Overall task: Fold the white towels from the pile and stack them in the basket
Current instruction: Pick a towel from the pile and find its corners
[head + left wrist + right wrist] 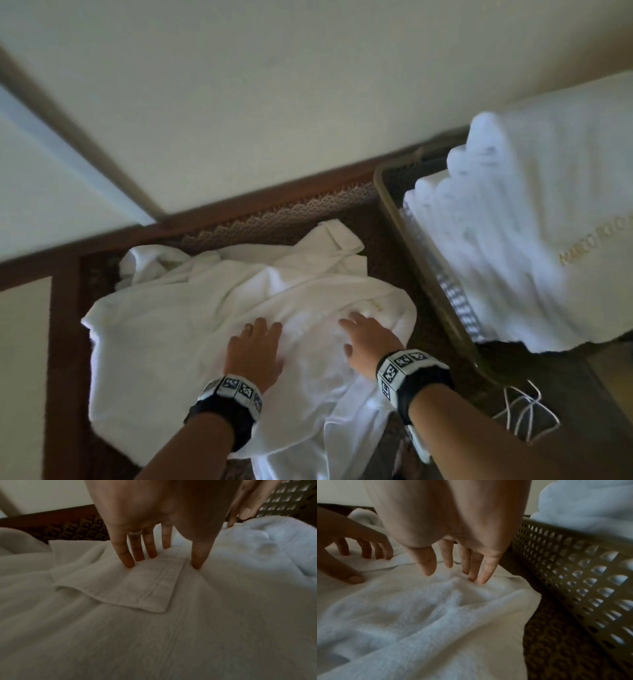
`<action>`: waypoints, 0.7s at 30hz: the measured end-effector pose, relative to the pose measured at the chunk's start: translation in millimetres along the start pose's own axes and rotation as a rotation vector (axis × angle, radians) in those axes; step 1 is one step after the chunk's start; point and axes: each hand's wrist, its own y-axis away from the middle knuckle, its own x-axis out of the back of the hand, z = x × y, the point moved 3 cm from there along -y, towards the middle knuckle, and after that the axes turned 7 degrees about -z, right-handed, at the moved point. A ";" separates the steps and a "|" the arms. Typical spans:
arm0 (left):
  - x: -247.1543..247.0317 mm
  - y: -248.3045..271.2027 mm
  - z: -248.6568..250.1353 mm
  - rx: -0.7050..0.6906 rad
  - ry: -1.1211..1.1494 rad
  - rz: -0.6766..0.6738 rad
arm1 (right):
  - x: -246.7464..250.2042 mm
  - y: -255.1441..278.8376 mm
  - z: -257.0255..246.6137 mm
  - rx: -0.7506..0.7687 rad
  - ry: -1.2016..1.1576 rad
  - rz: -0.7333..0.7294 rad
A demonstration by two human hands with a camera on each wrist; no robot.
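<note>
A rumpled pile of white towels lies on a dark patterned carpet. My left hand rests on its near middle with straight, spread fingers. In the left wrist view the left hand presses its fingertips onto a folded-over towel corner. My right hand lies just to the right, fingers straight, and the right hand touches a raised crease of towel. A beige perforated basket stands to the right, with folded white towels piled above its rim.
The basket wall stands close to my right hand, with a strip of carpet between. A dark wooden skirting and a pale wall lie beyond the pile. A tangle of white cord lies on the floor near the basket's front corner.
</note>
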 end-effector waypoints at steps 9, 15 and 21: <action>68.3 12.2 -17.7 -0.067 0.597 0.244 | 22.5 -6.9 -1.3 -0.080 0.000 0.207; 185.7 102.7 0.2 -0.276 0.749 0.470 | 81.7 34.6 -24.9 0.027 0.025 0.456; 269.1 232.4 -29.1 -0.143 0.673 0.775 | 141.2 109.3 -28.1 0.084 -0.039 0.509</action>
